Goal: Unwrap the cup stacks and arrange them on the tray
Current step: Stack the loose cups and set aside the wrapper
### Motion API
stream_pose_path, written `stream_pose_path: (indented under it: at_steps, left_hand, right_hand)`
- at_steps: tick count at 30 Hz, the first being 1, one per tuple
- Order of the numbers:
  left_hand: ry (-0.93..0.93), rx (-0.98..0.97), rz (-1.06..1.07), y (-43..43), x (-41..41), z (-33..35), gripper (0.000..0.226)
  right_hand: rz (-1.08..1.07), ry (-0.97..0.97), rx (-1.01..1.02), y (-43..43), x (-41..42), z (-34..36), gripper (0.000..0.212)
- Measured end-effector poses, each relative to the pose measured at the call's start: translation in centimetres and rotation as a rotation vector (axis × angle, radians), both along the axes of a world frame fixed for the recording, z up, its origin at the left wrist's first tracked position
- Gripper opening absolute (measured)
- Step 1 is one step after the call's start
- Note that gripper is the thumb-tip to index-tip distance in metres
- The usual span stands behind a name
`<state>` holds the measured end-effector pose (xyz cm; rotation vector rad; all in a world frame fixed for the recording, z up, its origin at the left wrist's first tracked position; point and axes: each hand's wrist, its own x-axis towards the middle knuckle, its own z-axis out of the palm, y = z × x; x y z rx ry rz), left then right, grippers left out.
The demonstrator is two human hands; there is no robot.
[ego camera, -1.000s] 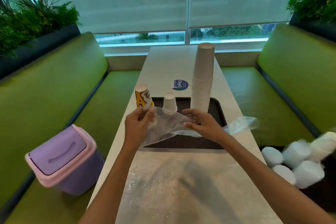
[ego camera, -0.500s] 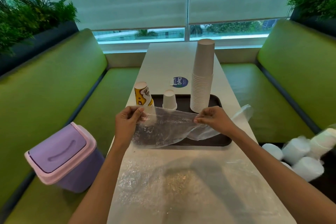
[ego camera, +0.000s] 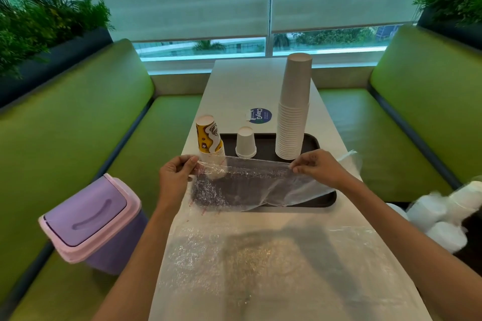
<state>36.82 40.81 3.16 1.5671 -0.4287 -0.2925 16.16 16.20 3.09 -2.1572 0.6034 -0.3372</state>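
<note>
**Single view.** A wide-angle camera worn on the person's head faces forward and down along the table [ego camera: 234, 86], from its near end toward the far end under the window [ego camera: 203, 47]. The table's near edge falls below the frame, and its long edges converge upward. The left hand [ego camera: 174, 180] and right hand [ego camera: 320, 169], pinching a plastic wrap [ego camera: 247, 182] over the tray [ego camera: 314, 141], lie mid-frame and close to the lens. The left bench [ego camera: 78, 133] and right bench [ego camera: 422, 101] flank the table, bowed at the frame's sides.

Tall cup stack [ego camera: 294, 112] (inverted) on tray [ego camera: 266, 144]; wrap [ego camera: 247, 182] stretched.
</note>
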Motion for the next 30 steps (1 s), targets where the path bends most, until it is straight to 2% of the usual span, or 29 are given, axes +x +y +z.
stream_pose_path:
  at_steps: [4,8,14,20,22,27,30]
  left_hand:
    - [-0.020,0.026,-0.018,0.1,0.2,-0.2,0.016]
    - [-0.077,0.067,-0.046,0.5,0.3,-0.4,0.020]
    - [-0.152,0.244,-0.026,1.7,2.1,-2.4,0.016]
    - [-0.071,0.274,-0.133,4.1,0.6,-3.7,0.014]
    - [0.052,0.238,-0.205,5.2,-0.3,-4.1,0.018]
    - [0.317,0.189,-0.193,7.8,-1.5,-6.0,0.032]
    - [0.327,0.237,-0.139,9.5,-2.2,-7.3,0.041]
  right_hand:
    - [-0.031,-0.026,-0.001,0.0,-0.1,0.5,0.016]
    - [-0.039,0.067,-0.074,0.0,-0.3,0.2,0.019]
    - [-0.080,0.027,-0.318,0.8,-1.0,-0.3,0.007]
    - [-0.020,-0.004,-0.466,3.4,-3.0,-2.3,0.032]
    - [0.009,0.057,-0.429,4.4,-3.6,-2.8,0.040]
    - [0.201,0.507,-0.177,7.7,-3.7,-3.7,0.034]
    - [0.155,0.479,-0.039,10.3,-2.5,-4.0,0.044]
